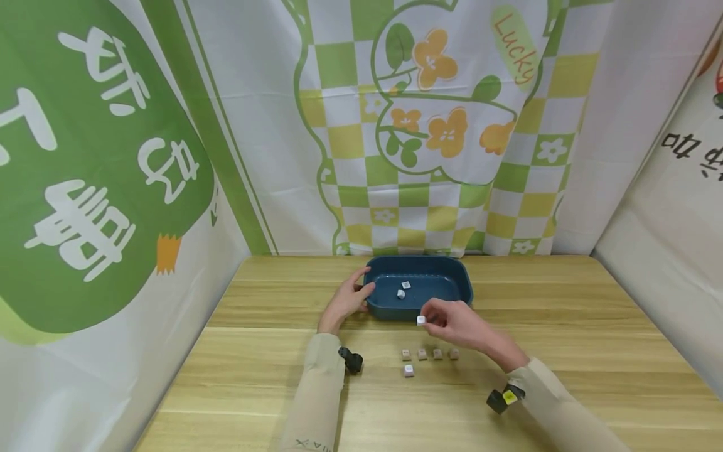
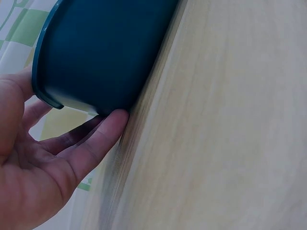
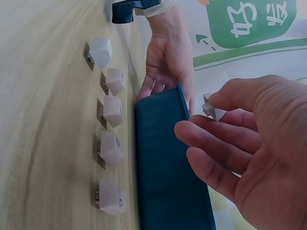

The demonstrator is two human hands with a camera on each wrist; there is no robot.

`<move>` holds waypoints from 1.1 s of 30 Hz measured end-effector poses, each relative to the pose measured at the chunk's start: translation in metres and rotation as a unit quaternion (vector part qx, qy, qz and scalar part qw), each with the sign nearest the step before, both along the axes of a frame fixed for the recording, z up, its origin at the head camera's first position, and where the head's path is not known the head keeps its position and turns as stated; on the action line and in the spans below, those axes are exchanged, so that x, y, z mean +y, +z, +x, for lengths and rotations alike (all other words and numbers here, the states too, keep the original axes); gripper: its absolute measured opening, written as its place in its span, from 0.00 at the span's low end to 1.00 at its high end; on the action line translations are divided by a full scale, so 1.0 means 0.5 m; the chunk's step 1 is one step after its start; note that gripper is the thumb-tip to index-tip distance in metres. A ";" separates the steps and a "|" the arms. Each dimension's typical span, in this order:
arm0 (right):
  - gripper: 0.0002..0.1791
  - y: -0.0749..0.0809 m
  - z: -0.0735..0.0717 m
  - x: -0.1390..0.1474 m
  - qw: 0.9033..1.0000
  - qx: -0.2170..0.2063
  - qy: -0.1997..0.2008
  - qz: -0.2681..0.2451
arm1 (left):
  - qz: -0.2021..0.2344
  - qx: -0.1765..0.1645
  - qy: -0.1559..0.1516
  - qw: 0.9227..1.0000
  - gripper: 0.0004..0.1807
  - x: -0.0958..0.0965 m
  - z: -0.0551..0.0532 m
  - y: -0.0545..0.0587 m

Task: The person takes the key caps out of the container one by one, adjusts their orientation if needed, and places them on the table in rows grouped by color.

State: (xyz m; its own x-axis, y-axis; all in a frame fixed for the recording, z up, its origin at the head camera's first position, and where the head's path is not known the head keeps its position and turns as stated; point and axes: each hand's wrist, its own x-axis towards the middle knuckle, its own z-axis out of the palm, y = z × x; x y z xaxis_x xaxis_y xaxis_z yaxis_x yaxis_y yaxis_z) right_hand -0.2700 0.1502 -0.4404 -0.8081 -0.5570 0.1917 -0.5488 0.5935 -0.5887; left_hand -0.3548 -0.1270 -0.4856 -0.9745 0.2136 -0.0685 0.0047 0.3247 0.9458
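A dark blue rectangular tray (image 1: 395, 312) stands at the far side of the table. My left hand (image 1: 346, 302) grips its left end, thumb at the rim and fingers against the outer wall; the left wrist view shows those fingers (image 2: 103, 136) low by the table. Between thumb and fingers my right hand (image 1: 460, 323) pinches a white keycap (image 3: 212, 108), just in front of the tray's near wall. Two white keycaps (image 1: 405, 285) lie inside the tray. Several pale keycaps (image 1: 422, 355) form a row on the table, with one white keycap (image 1: 409, 371) nearer to me.
The wooden table (image 1: 565, 351) extends to both sides of the tray. A printed cloth (image 1: 412, 207) hangs close behind it, with more cloth at left and right. Black wrist devices (image 1: 351, 360) are strapped over both sleeves.
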 end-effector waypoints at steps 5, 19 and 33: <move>0.06 -0.005 0.007 0.000 1.000 -0.009 -0.002 0.000 | 0.001 0.001 -0.002 1.000 0.30 0.001 0.001 0.001; 0.06 -0.026 0.019 0.006 1.000 -0.017 0.009 0.005 | 0.001 0.003 0.001 1.000 0.30 0.001 -0.003 -0.004; 0.06 -0.038 0.039 0.011 0.999 -0.032 0.022 0.030 | 0.000 0.000 0.005 1.000 0.29 0.002 -0.001 0.000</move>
State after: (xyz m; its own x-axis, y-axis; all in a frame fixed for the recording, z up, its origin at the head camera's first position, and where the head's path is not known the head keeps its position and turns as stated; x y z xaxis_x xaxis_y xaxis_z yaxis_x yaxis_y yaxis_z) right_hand -0.2505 0.1556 -0.4593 -0.7916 -0.6017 0.1066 -0.5384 0.6044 -0.5873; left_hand -0.3552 -0.1259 -0.4858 -0.9766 0.2038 -0.0680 0.0018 0.3244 0.9459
